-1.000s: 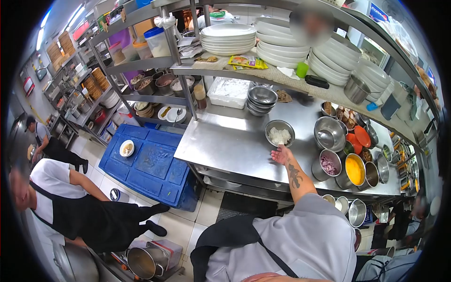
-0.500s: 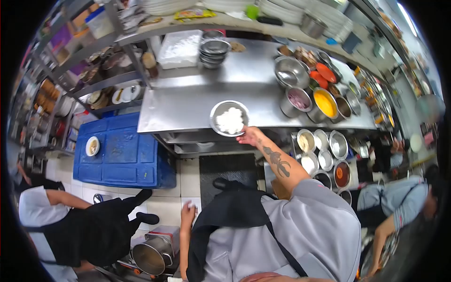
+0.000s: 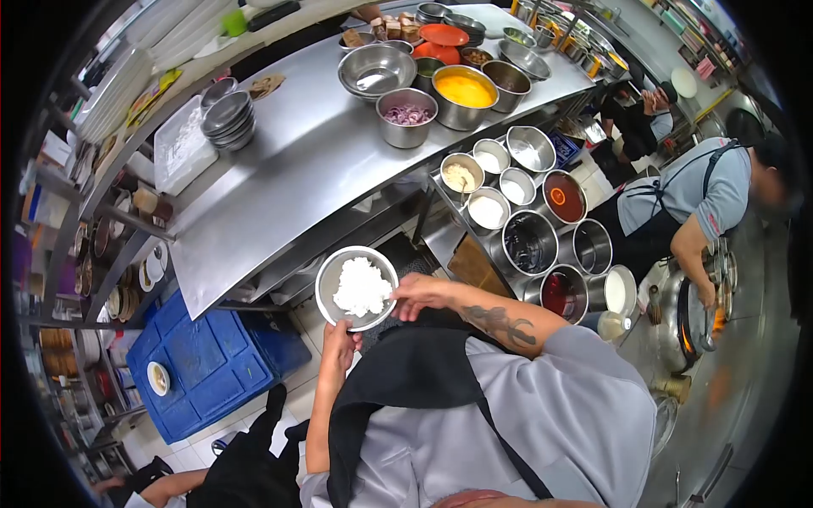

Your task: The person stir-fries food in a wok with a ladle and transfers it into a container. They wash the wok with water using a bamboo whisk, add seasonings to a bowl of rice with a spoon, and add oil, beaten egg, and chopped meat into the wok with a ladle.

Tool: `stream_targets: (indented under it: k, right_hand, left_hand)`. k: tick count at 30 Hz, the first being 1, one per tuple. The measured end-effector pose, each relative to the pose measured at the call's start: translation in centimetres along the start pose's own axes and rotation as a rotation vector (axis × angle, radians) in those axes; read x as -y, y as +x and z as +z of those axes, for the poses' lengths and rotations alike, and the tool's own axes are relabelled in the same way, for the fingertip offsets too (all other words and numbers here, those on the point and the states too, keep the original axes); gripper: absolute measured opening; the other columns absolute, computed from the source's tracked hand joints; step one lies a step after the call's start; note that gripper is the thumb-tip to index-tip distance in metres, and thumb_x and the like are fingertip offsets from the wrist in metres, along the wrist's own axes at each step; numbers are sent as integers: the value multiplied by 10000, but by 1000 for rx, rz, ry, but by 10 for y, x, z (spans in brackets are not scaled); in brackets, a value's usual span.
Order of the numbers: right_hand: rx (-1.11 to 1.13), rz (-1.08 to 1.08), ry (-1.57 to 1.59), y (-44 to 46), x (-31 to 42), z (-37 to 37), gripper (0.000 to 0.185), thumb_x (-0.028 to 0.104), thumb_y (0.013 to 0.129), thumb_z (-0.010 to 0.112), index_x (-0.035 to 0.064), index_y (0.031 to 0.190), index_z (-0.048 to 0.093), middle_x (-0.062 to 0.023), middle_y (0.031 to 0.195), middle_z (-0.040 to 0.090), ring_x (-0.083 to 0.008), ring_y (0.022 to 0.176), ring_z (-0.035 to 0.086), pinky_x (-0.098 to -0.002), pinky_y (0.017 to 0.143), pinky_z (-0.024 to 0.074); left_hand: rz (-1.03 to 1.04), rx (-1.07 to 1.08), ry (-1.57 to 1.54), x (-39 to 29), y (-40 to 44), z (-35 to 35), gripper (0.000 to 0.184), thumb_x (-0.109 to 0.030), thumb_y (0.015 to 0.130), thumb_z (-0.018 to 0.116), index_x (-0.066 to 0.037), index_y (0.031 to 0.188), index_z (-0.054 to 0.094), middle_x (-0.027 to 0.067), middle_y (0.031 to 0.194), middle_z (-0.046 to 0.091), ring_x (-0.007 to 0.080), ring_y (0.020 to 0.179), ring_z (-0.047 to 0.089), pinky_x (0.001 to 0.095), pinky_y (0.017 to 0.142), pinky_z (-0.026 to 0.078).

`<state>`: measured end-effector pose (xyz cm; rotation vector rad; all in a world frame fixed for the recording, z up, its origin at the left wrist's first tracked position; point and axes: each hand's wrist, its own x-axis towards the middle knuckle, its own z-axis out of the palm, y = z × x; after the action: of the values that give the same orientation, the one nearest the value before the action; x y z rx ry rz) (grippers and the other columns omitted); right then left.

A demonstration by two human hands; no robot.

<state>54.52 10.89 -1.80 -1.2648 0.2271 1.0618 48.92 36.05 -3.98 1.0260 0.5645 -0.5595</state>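
A metal bowl (image 3: 322, 275) with white, chopped-looking food (image 3: 362, 286) in it is held in front of my apron, off the counter. My left hand (image 3: 339, 345) is closed on its near rim, with the thumb on the edge. At the bowl's right side, my right hand (image 3: 421, 293) has its fingers at the rim; the fingertips are partly hidden. I cannot tell exactly what the white food is.
A steel counter (image 3: 279, 169) holds stacked bowls (image 3: 229, 118), sliced onions (image 3: 408, 113) and a pot of yellow liquid (image 3: 466, 87). Sauce pots (image 3: 531, 241) stand on a lower right stand. A blue chest (image 3: 199, 360) is left. A co-worker (image 3: 686, 195) works at a wok on the right.
My right hand has drawn the bowl from the counter's edge toward my body. My left hand has come up and taken hold of it. The view has turned right.
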Motion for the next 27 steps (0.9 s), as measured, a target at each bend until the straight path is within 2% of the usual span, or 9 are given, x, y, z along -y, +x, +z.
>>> stream_targets:
  k: [2,4,6,8,10,18,23,26,27]
  right_hand:
    - [46,-70,-60,-51,33,-32,310,276,908,572,2,1051,603,-114,829,669,-176,630,650,-313,549,547]
    - [-283,-261,-299,-87,50,-78,331,291,909,578,22,1100,602,-148,841,683,-253,670,662,-356,608,544]
    - [-837,-513,-943,-98,54,-129,347,230,882,585,1,1143,572,-216,900,662,-362,773,646,-415,693,524]
    - [-978,-555,-1071,-95,61,-158,401,155,825,600,5,1192,537,-252,1004,621,-418,893,601,-445,765,494]
    - [-918,-621,-1212,-64,54,-178,432,106,780,609,52,1202,535,-209,981,601,-379,935,598,-463,782,487]
    - [-951,-804,-1081,-30,69,-226,116,55,776,570,28,883,607,-175,866,577,-357,830,586,-444,701,480]
    - [-1121,-927,-990,-73,87,-229,148,70,843,610,6,975,628,-152,909,622,-345,851,591,-415,742,484]
    - [-1096,-844,-898,-96,82,-231,160,82,850,615,6,988,639,-160,933,638,-351,874,594,-400,773,488]
    - [-1162,-903,-857,-96,77,-238,115,31,871,610,-33,962,640,-141,873,647,-254,787,637,-312,698,502]
  left_hand:
    - [0,14,-32,-13,5,19,251,-84,813,484,-54,1057,436,70,794,503,128,521,424,265,411,336]
    - [9,21,-6,-24,14,35,251,-84,812,488,-53,1057,436,68,797,503,126,524,427,261,417,341]
    - [50,-5,14,-38,23,52,237,-79,815,484,-47,1045,440,69,784,498,126,507,427,259,401,336]
    - [85,-1,54,-54,34,68,231,-75,817,479,-41,1042,439,68,769,495,125,496,426,258,390,332]
    - [93,-22,68,-66,43,91,218,-70,816,475,-30,1027,439,60,741,489,125,484,426,260,375,330]
    - [29,-50,151,-73,101,137,232,-77,811,481,-34,1034,436,57,757,480,124,492,427,263,375,332]
    - [-34,-45,204,-80,122,172,232,-79,811,477,-32,1036,455,53,741,483,119,496,422,254,386,332]
    - [-73,9,279,-81,141,183,221,-76,811,473,-26,1026,468,50,721,487,116,495,421,252,389,330]
    - [-106,43,317,-81,147,184,316,-91,795,483,-51,1104,431,60,812,494,112,519,402,250,414,317]
